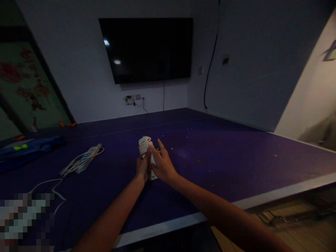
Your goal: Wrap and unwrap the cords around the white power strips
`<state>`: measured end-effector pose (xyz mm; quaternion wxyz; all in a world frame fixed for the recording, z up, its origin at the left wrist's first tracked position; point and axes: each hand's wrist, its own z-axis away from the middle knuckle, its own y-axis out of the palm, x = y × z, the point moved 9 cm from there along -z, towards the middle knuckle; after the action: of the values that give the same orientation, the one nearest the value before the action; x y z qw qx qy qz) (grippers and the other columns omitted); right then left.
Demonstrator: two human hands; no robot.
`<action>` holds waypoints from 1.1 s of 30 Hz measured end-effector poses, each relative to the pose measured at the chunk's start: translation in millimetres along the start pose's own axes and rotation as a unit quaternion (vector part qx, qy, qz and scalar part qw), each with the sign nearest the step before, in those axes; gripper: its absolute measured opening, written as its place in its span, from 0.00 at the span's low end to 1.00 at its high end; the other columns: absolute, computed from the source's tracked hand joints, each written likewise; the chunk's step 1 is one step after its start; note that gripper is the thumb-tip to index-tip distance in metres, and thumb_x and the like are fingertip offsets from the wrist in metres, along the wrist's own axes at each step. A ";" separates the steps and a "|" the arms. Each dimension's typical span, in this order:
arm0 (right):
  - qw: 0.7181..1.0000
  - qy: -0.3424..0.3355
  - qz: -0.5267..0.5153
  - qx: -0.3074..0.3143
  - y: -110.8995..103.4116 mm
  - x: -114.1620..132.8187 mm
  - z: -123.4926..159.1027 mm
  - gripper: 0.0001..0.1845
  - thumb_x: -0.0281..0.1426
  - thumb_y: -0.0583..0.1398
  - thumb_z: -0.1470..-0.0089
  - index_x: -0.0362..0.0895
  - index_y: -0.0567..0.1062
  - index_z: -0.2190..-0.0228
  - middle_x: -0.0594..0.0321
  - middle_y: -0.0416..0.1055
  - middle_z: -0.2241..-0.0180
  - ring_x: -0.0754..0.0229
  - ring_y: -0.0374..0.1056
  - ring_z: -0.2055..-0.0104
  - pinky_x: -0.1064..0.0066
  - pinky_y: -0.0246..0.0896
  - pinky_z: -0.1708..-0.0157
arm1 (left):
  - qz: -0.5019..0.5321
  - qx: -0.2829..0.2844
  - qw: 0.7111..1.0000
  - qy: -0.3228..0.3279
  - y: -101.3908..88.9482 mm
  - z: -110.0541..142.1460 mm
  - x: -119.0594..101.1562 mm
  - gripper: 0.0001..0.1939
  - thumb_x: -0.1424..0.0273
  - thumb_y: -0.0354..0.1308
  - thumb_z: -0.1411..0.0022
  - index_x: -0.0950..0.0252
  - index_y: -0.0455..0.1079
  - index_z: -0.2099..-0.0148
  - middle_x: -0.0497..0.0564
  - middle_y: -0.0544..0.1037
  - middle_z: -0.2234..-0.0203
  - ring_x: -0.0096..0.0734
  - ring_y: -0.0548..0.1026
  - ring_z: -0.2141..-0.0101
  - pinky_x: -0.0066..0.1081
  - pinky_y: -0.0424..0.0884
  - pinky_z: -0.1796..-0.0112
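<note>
Both my hands meet over a white power strip (145,146) with its cord wound around it, standing on the dark purple table (215,157). My left hand (142,167) grips its lower left side with the fingers curled around it. My right hand (162,165) presses against its right side, index finger stretched up along the wound cord. The bottom end of the strip shows white between my wrists.
A second white power strip (86,159) with loose cord lies on the table to the left. Blue fabric (28,148) sits at the far left. A black TV (148,49) hangs on the wall ahead. The table's white front edge (168,227) runs below my arms.
</note>
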<state>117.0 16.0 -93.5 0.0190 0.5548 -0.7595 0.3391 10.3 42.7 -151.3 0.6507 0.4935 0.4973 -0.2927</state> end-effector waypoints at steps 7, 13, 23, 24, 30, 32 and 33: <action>0.999 0.037 0.003 -0.035 -16.3 -23.3 -8.3 0.49 0.15 0.56 0.60 0.56 0.48 0.40 0.63 0.19 0.36 0.46 0.35 0.35 0.51 0.47 0.42 | 0.053 0.042 0.997 0.040 8.8 -3.3 -2.1 0.25 0.53 0.64 0.58 0.67 0.69 0.64 0.51 0.77 0.71 0.31 0.75 0.72 0.29 0.69 0.70; 0.998 0.062 -0.028 -0.014 -23.2 -42.9 -12.3 0.44 0.17 0.56 0.58 0.52 0.52 0.41 0.56 0.23 0.36 0.50 0.48 0.38 0.57 0.54 0.45 | 0.003 0.029 0.997 0.067 1.7 -7.5 3.1 0.26 0.57 0.67 0.64 0.67 0.66 0.64 0.49 0.76 0.74 0.29 0.74 0.73 0.29 0.69 0.70; 0.996 0.076 -0.004 0.037 -14.1 -50.4 -7.4 0.61 0.39 0.71 0.75 0.51 0.51 0.40 0.51 0.15 0.37 0.46 0.56 0.43 0.54 0.52 0.45 | -0.065 0.001 0.996 0.056 -7.7 -6.3 3.9 0.24 0.58 0.68 0.66 0.68 0.67 0.69 0.50 0.76 0.77 0.28 0.73 0.78 0.28 0.68 0.74; 0.995 0.090 -0.005 0.035 -13.3 -53.6 -6.6 0.61 0.39 0.71 0.75 0.51 0.50 0.40 0.51 0.15 0.37 0.46 0.56 0.43 0.54 0.52 0.45 | -0.071 0.001 0.996 0.059 -7.5 -5.8 2.9 0.24 0.59 0.68 0.66 0.68 0.67 0.69 0.50 0.76 0.77 0.28 0.73 0.78 0.28 0.68 0.74; 0.989 0.145 -0.040 -0.012 -7.7 -64.9 -1.4 0.56 0.35 0.69 0.71 0.43 0.51 0.41 0.45 0.18 0.38 0.47 0.57 0.44 0.56 0.51 0.44 | -0.099 -0.013 0.992 0.073 -7.9 -3.6 -0.9 0.22 0.61 0.69 0.65 0.68 0.67 0.70 0.48 0.75 0.80 0.27 0.73 0.79 0.27 0.69 0.75; 0.989 0.141 -0.036 -0.020 -7.0 -62.6 -0.7 0.55 0.35 0.68 0.70 0.42 0.52 0.41 0.45 0.18 0.38 0.46 0.56 0.44 0.56 0.50 0.43 | -0.109 -0.017 0.991 0.074 -7.9 -3.0 -1.5 0.21 0.61 0.69 0.65 0.68 0.67 0.71 0.48 0.75 0.81 0.27 0.72 0.79 0.27 0.69 0.75; 0.990 0.135 -0.033 -0.020 -7.0 -60.7 -0.5 0.55 0.34 0.68 0.70 0.42 0.52 0.41 0.46 0.18 0.38 0.46 0.55 0.43 0.56 0.49 0.43 | -0.113 -0.018 0.991 0.074 -8.1 -2.8 -1.5 0.21 0.61 0.69 0.65 0.68 0.68 0.71 0.48 0.75 0.81 0.27 0.72 0.79 0.27 0.68 0.76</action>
<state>146.2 65.6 -114.2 0.1437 0.5279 -0.7380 0.3950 1.7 42.4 -152.8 0.5838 0.4428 0.6015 -0.3182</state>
